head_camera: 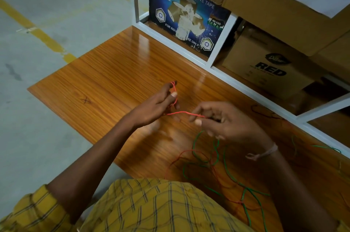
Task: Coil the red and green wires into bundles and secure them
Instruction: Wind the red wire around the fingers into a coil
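A thin red wire (180,112) runs taut between my two hands above the wooden table (113,72). My left hand (157,105) has the wire looped around its raised index finger and thumb. My right hand (223,120) pinches the same wire between thumb and fingers. The slack of the red wire drops to the table below my right hand, tangled with loose loops of green wire (225,159) that trail toward the table's near right edge.
A white metal rack frame (210,65) borders the table's far side, holding a blue adhesive-tape box (187,12) and brown cartons (265,67). More green wire (325,148) and a dark wire (263,112) lie at the right. Concrete floor with yellow lines (37,33) is to the left.
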Demonstrator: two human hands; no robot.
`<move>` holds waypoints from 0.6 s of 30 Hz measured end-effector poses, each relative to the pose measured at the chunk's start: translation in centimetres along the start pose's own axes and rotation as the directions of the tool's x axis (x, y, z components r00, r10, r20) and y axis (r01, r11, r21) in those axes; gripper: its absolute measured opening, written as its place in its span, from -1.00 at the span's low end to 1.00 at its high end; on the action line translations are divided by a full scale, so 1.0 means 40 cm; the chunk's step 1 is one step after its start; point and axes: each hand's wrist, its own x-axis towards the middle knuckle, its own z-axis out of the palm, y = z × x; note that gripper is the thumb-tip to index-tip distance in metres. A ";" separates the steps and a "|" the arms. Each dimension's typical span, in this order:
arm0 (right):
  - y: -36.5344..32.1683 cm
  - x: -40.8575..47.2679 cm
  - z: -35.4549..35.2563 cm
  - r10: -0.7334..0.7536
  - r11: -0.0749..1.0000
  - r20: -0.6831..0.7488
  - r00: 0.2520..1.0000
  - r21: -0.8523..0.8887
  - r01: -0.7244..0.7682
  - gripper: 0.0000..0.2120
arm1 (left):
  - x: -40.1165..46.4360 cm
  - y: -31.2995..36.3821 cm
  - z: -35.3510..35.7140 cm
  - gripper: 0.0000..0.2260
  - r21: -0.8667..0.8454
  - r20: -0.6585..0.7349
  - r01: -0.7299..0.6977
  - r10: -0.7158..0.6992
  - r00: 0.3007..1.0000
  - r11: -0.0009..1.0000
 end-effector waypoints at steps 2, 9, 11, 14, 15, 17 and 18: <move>-0.003 0.007 -0.033 -0.020 0.999 -0.058 0.998 0.048 0.023 -0.95 | -0.021 0.024 0.007 -0.55 -0.044 0.131 0.045 -0.039 0.991 0.998; 0.033 0.061 -0.091 -0.091 0.991 -0.443 0.892 0.050 0.127 -0.84 | -0.061 0.072 0.020 -0.60 -0.400 0.357 0.135 0.018 0.934 0.907; 0.065 0.085 -0.089 -0.079 0.993 -0.506 0.859 0.036 0.113 -0.79 | -0.065 0.070 0.022 -0.55 -0.470 0.451 0.190 0.049 0.891 0.862; 0.114 0.115 -0.074 -0.030 0.995 -0.587 0.809 0.058 0.078 -0.82 | -0.067 0.079 0.021 -0.54 -0.584 0.516 0.246 0.120 0.848 0.773; 0.126 0.120 -0.067 -0.007 0.994 -0.597 0.802 0.081 0.069 -0.84 | -0.066 0.086 0.020 -0.54 -0.623 0.512 0.246 0.150 0.845 0.742; 0.142 0.121 -0.046 0.035 0.992 -0.590 0.807 0.120 0.045 -0.82 | -0.060 0.098 0.013 -0.56 -0.681 0.480 0.222 0.197 0.855 0.698; 0.148 0.118 -0.035 0.049 0.993 -0.580 0.813 0.116 0.023 -0.80 | -0.055 0.103 0.008 -0.56 -0.696 0.458 0.205 0.206 0.865 0.688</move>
